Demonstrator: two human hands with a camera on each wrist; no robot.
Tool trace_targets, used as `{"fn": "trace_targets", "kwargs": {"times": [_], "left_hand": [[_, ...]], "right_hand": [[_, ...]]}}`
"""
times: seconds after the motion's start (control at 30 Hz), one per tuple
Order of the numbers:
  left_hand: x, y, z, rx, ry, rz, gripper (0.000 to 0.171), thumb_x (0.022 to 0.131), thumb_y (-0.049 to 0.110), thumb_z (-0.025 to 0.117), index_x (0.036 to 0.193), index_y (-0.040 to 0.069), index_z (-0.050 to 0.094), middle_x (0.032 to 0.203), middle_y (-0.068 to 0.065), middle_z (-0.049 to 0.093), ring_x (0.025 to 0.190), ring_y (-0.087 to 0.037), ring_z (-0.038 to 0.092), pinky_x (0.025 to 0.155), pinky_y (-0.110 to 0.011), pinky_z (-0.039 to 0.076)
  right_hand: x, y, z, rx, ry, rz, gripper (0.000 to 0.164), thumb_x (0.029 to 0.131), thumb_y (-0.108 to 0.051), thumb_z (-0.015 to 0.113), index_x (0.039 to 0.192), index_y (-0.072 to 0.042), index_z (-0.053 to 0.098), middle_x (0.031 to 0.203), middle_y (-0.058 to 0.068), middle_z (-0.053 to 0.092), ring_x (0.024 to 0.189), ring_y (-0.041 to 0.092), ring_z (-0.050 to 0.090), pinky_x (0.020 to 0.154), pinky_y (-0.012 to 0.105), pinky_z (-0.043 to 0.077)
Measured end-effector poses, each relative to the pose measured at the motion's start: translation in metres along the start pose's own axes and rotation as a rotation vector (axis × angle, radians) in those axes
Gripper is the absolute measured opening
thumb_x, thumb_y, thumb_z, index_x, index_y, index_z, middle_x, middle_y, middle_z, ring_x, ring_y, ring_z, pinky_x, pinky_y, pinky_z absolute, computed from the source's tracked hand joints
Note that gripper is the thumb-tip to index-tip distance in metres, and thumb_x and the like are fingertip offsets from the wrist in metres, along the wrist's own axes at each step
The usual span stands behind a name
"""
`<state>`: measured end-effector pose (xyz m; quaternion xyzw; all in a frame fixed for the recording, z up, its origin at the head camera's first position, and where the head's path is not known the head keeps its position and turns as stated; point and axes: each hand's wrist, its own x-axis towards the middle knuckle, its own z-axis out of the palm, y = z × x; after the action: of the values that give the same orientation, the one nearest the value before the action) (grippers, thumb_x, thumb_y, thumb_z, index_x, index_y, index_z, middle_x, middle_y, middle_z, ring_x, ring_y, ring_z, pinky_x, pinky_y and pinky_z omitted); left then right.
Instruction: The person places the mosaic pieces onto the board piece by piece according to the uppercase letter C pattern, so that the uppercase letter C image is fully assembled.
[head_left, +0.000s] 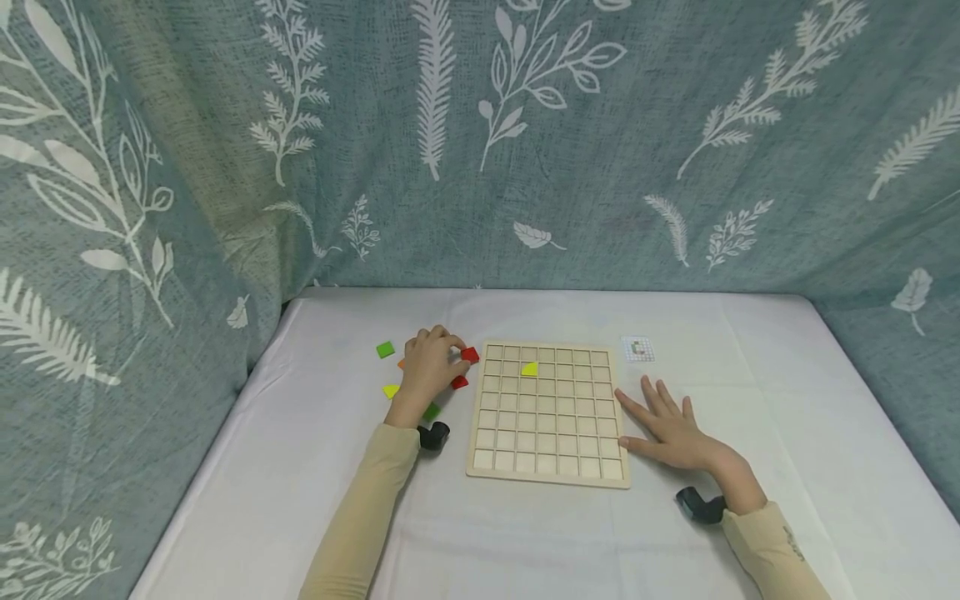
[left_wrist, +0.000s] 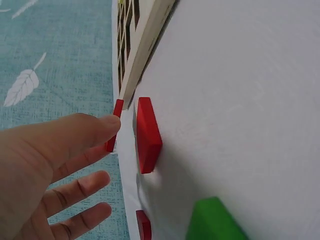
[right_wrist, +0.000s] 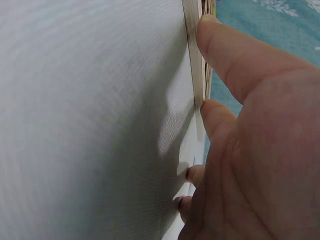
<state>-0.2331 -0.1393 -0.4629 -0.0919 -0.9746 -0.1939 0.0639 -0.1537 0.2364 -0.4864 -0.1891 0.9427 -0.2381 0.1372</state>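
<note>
Between thumb and a finger, my left hand (head_left: 429, 362) pinches a thin red tile (head_left: 469, 355), just left of the wooden grid board (head_left: 474, 433). In the left wrist view that red tile (left_wrist: 115, 125) is seen edge-on, raised off the cloth near the board's corner. Another red tile (head_left: 460, 382) lies on the cloth below the hand. A yellow quarter-round tile (head_left: 530, 369) sits in one cell near the board's top. My right hand (head_left: 671, 437) is spread, its thumb and index fingertip touching the board's right edge.
Around the left hand lie green tiles (head_left: 386, 349) (head_left: 431, 411), a yellow tile (head_left: 391, 390) and a partly hidden orange tile (head_left: 401, 364). A small printed card (head_left: 638, 348) lies beyond the right hand. White cloth (head_left: 555, 542) covers the table; a patterned curtain (head_left: 480, 208) hangs behind.
</note>
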Motion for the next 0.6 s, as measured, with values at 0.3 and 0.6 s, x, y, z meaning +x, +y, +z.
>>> {"fn": "trace_targets", "kwargs": {"times": [0.3, 0.6], "left_hand": [[0.001, 0.005, -0.001, -0.017, -0.003, 0.031, 0.026, 0.08, 0.029, 0.071, 0.101, 0.014, 0.071, 0.107, -0.008, 0.06, 0.098, -0.031, 0.052, 0.092, -0.056, 0.037], [0.002, 0.017, 0.002, -0.033, -0.005, 0.075, 0.024, 0.079, 0.03, 0.072, 0.1, 0.018, 0.072, 0.104, -0.006, 0.06, 0.094, -0.027, 0.052, 0.092, -0.055, 0.037]], "right_hand": [[0.0, 0.001, -0.001, 0.003, -0.001, 0.001, 0.072, 0.087, -0.049, 0.053, 0.147, -0.018, 0.026, 0.151, 0.028, 0.0, 0.137, 0.049, -0.009, 0.099, 0.068, -0.014], [0.0, 0.0, 0.0, -0.004, 0.006, 0.008, 0.073, 0.087, -0.05, 0.053, 0.146, -0.017, 0.027, 0.151, 0.028, 0.001, 0.136, 0.05, -0.007, 0.099, 0.068, -0.014]]}}
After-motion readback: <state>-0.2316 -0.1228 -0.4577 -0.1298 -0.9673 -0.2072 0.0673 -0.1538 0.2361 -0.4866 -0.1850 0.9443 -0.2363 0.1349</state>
